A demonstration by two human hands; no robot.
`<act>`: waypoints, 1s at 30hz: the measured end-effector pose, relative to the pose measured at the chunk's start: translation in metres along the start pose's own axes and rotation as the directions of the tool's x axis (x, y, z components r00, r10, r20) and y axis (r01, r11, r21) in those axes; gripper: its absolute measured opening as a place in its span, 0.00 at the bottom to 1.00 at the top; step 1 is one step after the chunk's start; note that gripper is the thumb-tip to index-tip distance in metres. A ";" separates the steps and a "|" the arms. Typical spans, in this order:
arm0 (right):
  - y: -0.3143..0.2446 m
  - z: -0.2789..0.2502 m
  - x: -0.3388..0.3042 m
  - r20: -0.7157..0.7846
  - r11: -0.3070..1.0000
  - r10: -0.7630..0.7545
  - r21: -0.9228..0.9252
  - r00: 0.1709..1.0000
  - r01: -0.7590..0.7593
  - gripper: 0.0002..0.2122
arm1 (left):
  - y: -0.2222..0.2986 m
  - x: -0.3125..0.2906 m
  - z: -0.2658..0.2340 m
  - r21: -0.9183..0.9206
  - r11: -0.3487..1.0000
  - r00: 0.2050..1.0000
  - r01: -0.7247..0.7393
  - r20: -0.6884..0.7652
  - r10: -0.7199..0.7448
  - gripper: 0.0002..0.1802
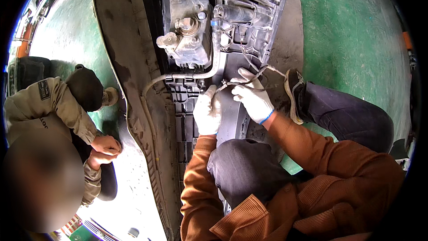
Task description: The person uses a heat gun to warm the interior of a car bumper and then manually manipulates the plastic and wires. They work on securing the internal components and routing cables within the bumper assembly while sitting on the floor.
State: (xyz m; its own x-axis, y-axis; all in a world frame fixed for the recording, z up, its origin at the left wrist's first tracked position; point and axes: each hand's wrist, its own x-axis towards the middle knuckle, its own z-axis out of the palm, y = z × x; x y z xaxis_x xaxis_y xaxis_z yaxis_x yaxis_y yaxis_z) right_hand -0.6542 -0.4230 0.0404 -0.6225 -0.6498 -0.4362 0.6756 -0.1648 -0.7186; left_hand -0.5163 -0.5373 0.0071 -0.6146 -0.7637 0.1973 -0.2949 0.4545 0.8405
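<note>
Both my hands wear white knitted gloves and meet over a dark wiring harness. My left hand pinches the harness's near end, where a small light-coloured piece shows at the fingertips. To its right, my right hand has its fingers closed around the dark wire. From there the harness runs right to a pale wrapped end beside my shoe, and a thinner wire rises to the black ribbed plastic housing. Above my left hand a grey hose curves down from a blue clip.
A dusty metal unit with a bolt sits beside the housing. These parts lie on a large dark panel with a raised left edge. My bent knee is at right. Another person crouches at left, hands together. The floor is green.
</note>
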 end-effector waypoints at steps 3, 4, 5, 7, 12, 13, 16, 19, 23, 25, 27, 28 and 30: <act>-0.020 0.007 0.005 0.018 0.998 0.050 0.041 0.999 -0.051 0.19 | 0.008 -0.001 0.001 0.031 0.998 0.999 -0.045 -0.005 0.045 0.15; -0.022 0.006 0.007 0.033 0.990 0.079 0.111 0.996 -0.082 0.18 | 0.006 -0.002 0.003 0.051 0.996 0.997 -0.075 -0.009 0.075 0.14; -0.025 0.003 0.010 0.043 0.978 0.102 0.176 0.994 -0.108 0.17 | 0.006 -0.002 0.007 0.063 0.992 0.994 -0.105 -0.009 0.106 0.14; -0.032 -0.004 0.014 0.068 0.940 0.142 0.303 0.988 -0.156 0.15 | 0.003 0.000 0.013 0.031 0.997 0.997 -0.076 -0.029 0.077 0.14; -0.040 0.029 -0.030 0.143 0.996 -0.090 0.016 0.986 0.088 0.08 | 0.003 -0.005 0.011 -0.121 0.993 0.998 0.015 -0.060 -0.022 0.15; -0.031 0.035 -0.040 0.244 0.903 -0.185 -0.340 0.952 0.263 0.09 | -0.007 -0.012 0.014 -0.228 0.969 0.993 0.092 -0.052 -0.106 0.16; -0.034 0.056 -0.047 0.504 0.655 -0.281 -0.522 0.817 0.547 0.06 | -0.020 -0.027 0.015 -0.580 0.795 0.953 0.178 -0.098 -0.285 0.17; -0.034 0.059 -0.025 0.359 0.897 0.074 -0.431 0.930 0.095 0.12 | -0.009 -0.013 0.013 -0.585 0.790 0.893 0.184 -0.237 -0.383 0.12; -0.015 0.046 0.006 0.307 0.951 0.190 -0.293 0.933 -0.097 0.15 | -0.020 -0.013 0.008 -0.556 0.792 0.870 0.253 -0.228 -0.437 0.11; -0.007 0.033 0.010 0.262 0.943 0.201 -0.312 0.944 -0.115 0.15 | -0.017 -0.009 0.006 -0.608 0.733 0.837 0.305 -0.196 -0.511 0.10; -0.006 0.033 0.009 0.242 0.923 0.218 -0.364 0.946 -0.120 0.15 | -0.016 -0.008 0.001 -0.717 0.605 0.797 0.346 -0.116 -0.593 0.09; -0.006 0.033 0.009 0.242 0.907 0.225 -0.406 0.944 -0.112 0.16 | -0.029 -0.012 0.002 -0.703 0.620 0.788 0.349 -0.138 -0.600 0.08; -0.011 0.033 0.013 0.267 0.869 0.251 -0.486 0.930 -0.095 0.19 | -0.013 -0.001 -0.004 -0.698 0.615 0.782 0.366 -0.128 -0.610 0.07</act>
State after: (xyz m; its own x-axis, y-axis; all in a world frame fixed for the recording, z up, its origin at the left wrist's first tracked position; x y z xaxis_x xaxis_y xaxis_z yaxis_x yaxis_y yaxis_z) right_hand -0.6565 -0.4541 0.0612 -0.3039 -0.8441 -0.4418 0.4546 0.2791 -0.8459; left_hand -0.5092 -0.5444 -0.0021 -0.2066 -0.9333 -0.2938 0.1047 -0.3197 0.9417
